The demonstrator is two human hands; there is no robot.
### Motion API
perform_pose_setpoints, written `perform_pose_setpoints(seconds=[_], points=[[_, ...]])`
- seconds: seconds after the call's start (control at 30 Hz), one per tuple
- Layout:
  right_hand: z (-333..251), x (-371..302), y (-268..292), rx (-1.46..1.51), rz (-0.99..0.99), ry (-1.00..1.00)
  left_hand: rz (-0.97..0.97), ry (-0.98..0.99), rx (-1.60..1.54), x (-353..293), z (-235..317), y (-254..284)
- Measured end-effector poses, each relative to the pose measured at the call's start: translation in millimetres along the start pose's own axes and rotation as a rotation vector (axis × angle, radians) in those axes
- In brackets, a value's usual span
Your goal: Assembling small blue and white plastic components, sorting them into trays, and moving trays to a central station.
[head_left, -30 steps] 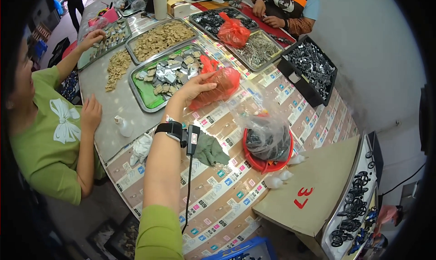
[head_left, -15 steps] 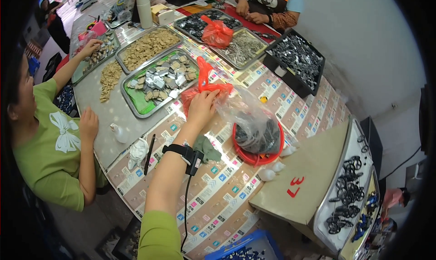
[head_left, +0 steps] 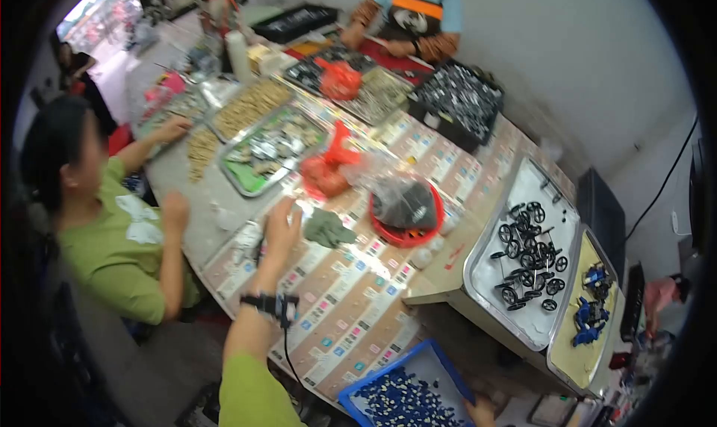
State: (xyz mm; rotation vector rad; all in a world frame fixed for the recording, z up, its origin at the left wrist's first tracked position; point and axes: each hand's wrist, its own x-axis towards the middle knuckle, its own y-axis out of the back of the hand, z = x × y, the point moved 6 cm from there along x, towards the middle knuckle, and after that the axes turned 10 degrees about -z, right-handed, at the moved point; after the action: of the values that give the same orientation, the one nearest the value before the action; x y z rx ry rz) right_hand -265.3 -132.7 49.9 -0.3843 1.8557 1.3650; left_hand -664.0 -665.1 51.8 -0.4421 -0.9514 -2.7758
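Note:
My left hand (head_left: 281,231), a dark band on its wrist, hangs over the patterned table with its fingers apart and blurred; nothing shows in them. Left of it are a crumpled white cloth (head_left: 247,237) and a dark pen, partly hidden. A grey-green cloth (head_left: 328,228) lies to its right, with a knotted red plastic bag (head_left: 323,175) beyond. At the lower edge my right hand (head_left: 482,412), only partly in view, grips the right rim of a blue tray (head_left: 453,367). Many small dark blue and pale pieces (head_left: 407,399) lie in that tray.
A red basin (head_left: 403,238) holds a clear bag of dark parts. Right stand trays of black wheels (head_left: 532,259) and blue parts (head_left: 590,307). Metal trays of pieces (head_left: 272,147) stand farther back. A co-worker (head_left: 112,225) sits at left, another person (head_left: 411,24) at the far side.
My left hand has left the red bag and come nearer and to the left. The blue tray shows more fully, with my right hand now at its rim. The view has shifted.

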Motion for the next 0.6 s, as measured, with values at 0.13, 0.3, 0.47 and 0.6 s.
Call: perform_pose_setpoints(seconds=[0.13, 0.3, 0.47, 0.6], points=[[45.0, 38.4, -23.0, 0.082, -0.072, 0.196, 0.044, 0.279, -0.212, -147.6, 40.4, 37.1], [37.4, 28.1, -11.4, 0.206, -0.123, 0.195, -0.071, 0.560, -0.494, -349.3, 74.5, 68.7], [15.2, -22.9, 7.2, 0.171, 0.199, 0.356, -0.389, 0.712, -0.537, -475.9, 148.7, 66.6], [38.1, -48.3, -28.0, 0.277, 0.261, 0.369, -0.730, 0.644, -0.467, -539.4, 169.7, 29.8]])
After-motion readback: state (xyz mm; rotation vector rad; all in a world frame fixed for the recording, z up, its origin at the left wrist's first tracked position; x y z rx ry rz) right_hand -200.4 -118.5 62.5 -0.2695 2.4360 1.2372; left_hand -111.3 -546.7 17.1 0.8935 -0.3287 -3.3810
